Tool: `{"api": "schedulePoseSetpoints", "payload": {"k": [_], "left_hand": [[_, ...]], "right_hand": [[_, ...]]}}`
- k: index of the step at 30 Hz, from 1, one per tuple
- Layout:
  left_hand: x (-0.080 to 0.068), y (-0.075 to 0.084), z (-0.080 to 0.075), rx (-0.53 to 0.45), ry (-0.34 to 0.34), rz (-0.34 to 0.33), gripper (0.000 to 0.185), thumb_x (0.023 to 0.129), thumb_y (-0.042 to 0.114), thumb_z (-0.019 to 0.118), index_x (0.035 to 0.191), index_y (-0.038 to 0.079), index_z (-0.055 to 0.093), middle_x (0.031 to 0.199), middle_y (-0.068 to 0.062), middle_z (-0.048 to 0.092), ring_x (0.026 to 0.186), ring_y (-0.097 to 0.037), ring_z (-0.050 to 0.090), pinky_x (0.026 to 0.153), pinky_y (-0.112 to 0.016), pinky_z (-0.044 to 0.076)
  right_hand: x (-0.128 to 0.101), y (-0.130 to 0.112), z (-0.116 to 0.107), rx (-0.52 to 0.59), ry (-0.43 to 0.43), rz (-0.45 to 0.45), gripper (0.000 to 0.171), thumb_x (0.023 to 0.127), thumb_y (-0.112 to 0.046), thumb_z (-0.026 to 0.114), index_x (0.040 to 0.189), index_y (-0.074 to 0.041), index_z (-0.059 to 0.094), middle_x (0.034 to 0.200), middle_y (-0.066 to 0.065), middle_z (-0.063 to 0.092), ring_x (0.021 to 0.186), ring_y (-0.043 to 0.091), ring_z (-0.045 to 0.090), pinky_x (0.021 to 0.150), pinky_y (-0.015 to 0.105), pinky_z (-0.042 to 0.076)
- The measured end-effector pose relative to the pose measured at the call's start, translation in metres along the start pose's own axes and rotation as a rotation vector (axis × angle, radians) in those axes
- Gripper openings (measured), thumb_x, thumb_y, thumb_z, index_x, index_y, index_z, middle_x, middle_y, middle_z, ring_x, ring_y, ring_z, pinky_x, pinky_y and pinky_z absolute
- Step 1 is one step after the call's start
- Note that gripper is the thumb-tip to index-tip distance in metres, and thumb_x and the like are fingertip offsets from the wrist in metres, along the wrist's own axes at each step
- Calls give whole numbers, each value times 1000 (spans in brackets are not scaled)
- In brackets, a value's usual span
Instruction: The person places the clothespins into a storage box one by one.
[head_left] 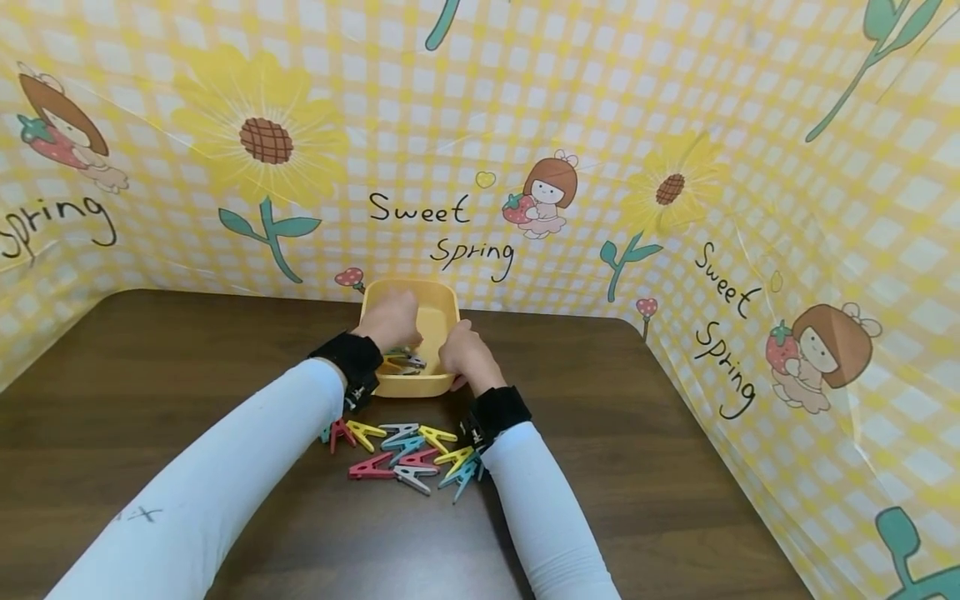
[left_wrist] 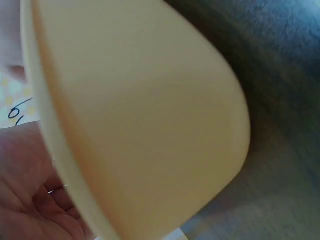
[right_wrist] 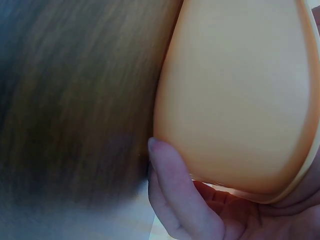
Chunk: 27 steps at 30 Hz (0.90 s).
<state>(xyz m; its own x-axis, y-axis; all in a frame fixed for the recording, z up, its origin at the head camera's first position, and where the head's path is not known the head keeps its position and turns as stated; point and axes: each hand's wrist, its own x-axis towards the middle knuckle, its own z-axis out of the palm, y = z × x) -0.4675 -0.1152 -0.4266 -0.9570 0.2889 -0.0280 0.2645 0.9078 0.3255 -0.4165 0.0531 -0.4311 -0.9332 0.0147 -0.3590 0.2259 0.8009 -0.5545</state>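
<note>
Yellow plastic is the box (head_left: 416, 387), which stands on the brown bench (head_left: 652, 467) in the middle of the frame, near the printed cloth (head_left: 420, 100) at the back. The right hand (head_left: 469, 357) grips its right side, with fingers bent around the wall from outside; I think this keeps the light box from sliding. The left hand (head_left: 392, 322) reaches over the left rim into the box. Its palm partly shows at the lower left of the left wrist view, but whether its fingers pinch something I cannot tell.

A few pegs (head_left: 405, 363) lie inside, at the front end of the box. More coloured pegs (head_left: 403, 445) lie loosely on the bench, just below the box in the frame, between the two forearms; there, it seems, they are within easy reach of both hands.
</note>
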Motion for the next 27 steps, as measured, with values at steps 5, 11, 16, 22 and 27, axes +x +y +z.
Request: {"api": "schedulePoseSetpoints", "payload": {"k": [5, 11, 16, 22, 27], "left_hand": [[-10, 11, -1, -7, 0, -14, 17, 84, 15, 84, 74, 9, 71, 66, -3, 63, 60, -20, 61, 51, -28, 48], [-38, 36, -13, 7, 26, -19, 25, 89, 15, 84, 72, 8, 68, 70, -5, 65, 64, -22, 62, 55, -31, 50], [-59, 49, -20, 1, 44, -22, 23, 89, 9, 79, 72, 6, 64, 70, -5, 59, 64, -22, 57, 57, -31, 49], [-52, 40, -17, -27, 23, -32, 27, 93, 16, 81, 71, 6, 68, 64, -4, 61, 60, -20, 59, 56, -29, 48], [-24, 15, -4, -46, 13, -34, 33, 93, 26, 84, 69, 9, 69, 58, 1, 54, 55, -19, 56, 54, -29, 46]], "right_hand": [[-46, -14, -15, -32, 1, -26, 64, 113, -13, 48, 167, 1, 16, 152, 36, 53, 72, 38, 79, 64, 42, 69], [-51, -13, -15, -41, 10, -43, 59, 113, -13, 47, 163, 3, 20, 150, 37, 54, 65, 34, 78, 58, 38, 67], [-44, -8, -11, -29, 5, -44, 64, 113, -14, 48, 166, 2, 16, 144, 37, 58, 60, 32, 75, 53, 37, 65], [-45, -9, -11, -24, 11, -46, 63, 113, -14, 48, 165, 2, 17, 143, 37, 58, 59, 32, 75, 53, 38, 65], [-44, -9, -11, -20, 21, -48, 59, 113, -14, 48, 163, 2, 21, 141, 36, 59, 60, 32, 74, 53, 38, 65]]}}
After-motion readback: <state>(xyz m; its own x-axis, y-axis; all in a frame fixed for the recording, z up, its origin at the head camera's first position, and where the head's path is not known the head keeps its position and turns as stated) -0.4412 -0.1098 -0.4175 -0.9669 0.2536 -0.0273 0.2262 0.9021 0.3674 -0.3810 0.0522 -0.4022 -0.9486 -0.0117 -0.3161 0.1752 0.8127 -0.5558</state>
